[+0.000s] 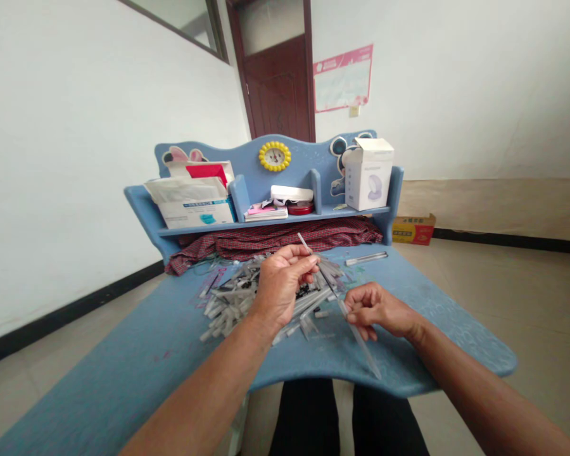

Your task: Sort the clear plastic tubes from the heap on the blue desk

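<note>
Between the fingertips of my left hand (282,285) is a thin pen refill (327,281), pale at its upper end and dark lower down. My right hand (380,311) pinches a clear, frosted pen barrel (367,356) that slants down toward the table's front edge. The refill's lower end meets the barrel's upper opening; how far inside it goes I cannot tell. Under and beside my left hand lies a loose pile of pen parts (230,301), mostly clear barrels with some black pieces.
The blue table (123,354) has a curved front edge. Near its back right lies a clear pen (367,258). Behind are a bunched checked cloth (275,242) and a shelf holding a mask box (197,212), a small white box (369,177) and booklets (266,213).
</note>
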Available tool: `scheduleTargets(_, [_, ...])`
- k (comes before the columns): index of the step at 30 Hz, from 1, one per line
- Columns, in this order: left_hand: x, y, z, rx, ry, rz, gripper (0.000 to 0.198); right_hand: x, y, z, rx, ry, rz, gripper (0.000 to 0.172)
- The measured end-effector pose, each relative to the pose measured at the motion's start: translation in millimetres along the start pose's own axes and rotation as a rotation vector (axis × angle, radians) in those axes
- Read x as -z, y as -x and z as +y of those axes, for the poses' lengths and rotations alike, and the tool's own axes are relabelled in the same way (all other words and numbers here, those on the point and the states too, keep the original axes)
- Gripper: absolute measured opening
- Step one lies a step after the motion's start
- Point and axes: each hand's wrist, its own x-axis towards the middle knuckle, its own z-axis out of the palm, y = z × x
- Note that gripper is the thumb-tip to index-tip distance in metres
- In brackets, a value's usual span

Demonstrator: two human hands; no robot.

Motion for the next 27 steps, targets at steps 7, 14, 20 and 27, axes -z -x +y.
scheduleTargets(7, [-1.2, 2.0, -3.2, -0.002, -0.01, 0.009, 0.023, -0.2, 0.2, 0.8, -0.007, -0.001, -0.005, 0.016])
scheduleTargets(14, [-2.0, 2.6, -4.8, -0.008, -0.023, -0.003, 0.02, -1.7, 1.6, -2.1, -0.014, 0.0, -0.009, 0.015])
scheduleTargets(20, [-4.8, 5.4, -7.7, 0.024, -0.044, -0.032, 0.019, -0.5, 1.7, -0.1, -0.003, 0.015, -0.006, 0.015])
scheduleTargets(27, [-7.8, 12.0, -11.2, 0.069, -0.055, -0.062, 0.018, 0.4, 2.3, -1.2, 0.027, -0.003, 0.034, 0.017])
